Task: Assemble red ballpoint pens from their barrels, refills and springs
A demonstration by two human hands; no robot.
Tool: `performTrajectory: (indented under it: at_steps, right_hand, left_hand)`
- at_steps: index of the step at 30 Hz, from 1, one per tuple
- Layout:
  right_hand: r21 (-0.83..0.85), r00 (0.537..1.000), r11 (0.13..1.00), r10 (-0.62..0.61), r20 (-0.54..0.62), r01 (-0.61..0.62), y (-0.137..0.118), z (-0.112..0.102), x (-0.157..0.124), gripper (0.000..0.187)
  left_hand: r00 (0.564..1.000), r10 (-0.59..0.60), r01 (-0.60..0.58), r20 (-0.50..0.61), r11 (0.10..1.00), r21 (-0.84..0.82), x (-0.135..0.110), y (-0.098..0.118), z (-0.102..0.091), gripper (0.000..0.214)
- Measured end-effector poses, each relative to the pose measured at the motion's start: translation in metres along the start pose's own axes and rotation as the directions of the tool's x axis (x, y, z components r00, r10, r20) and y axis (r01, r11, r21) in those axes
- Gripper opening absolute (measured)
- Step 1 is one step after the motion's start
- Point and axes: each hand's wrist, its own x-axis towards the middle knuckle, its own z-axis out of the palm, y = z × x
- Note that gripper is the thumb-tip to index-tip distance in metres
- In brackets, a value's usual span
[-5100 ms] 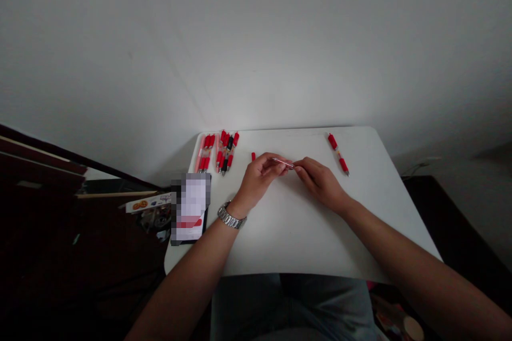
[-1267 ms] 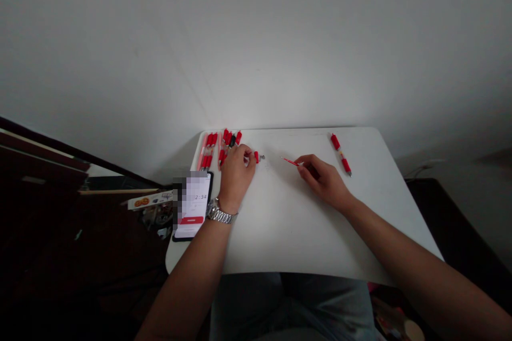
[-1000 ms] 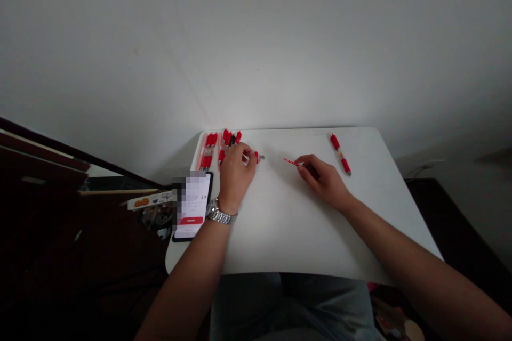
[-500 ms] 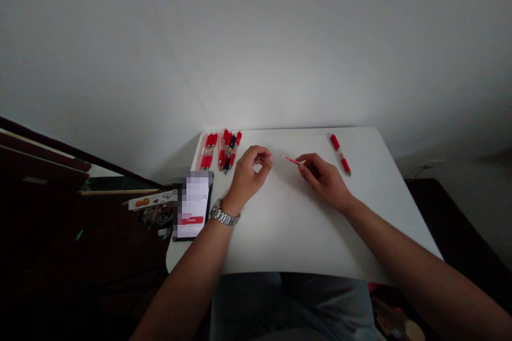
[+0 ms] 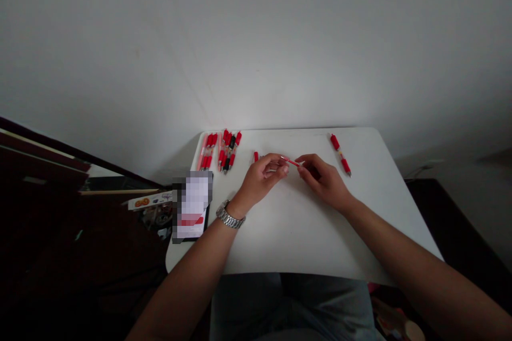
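Observation:
Over the middle of the small white table (image 5: pixel 304 234) my two hands meet. My right hand (image 5: pixel 322 177) pinches a thin red pen refill (image 5: pixel 292 161) that points left. My left hand (image 5: pixel 262 176), with a metal watch on its wrist, is closed in a pinch at the refill's left tip and grips a small part that I cannot make out. A small red pen piece (image 5: pixel 256 156) lies on the table just left of my left hand.
A row of several red pens (image 5: pixel 219 149) lies at the table's back left corner. One assembled red pen (image 5: pixel 340 154) lies at the back right. A phone (image 5: pixel 191 205) rests on the left edge. Dark furniture stands to the left; a wall rises behind.
My left hand left the pen pile, picked up a small part and moved right to the refill's tip. My right hand has kept the refill nearly still.

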Motion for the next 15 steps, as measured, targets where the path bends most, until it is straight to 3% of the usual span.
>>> performTrajectory:
  at_steps: [15]
  right_hand:
    - [-0.008, 0.999, 1.0, -0.015, 0.05, 0.015, 0.0012, 0.0004, -0.0004, 0.024]
  left_hand:
    - [0.999, -0.005, 0.004, 0.032, 0.999, 0.047, 0.0009, 0.0015, -0.0009, 0.024]
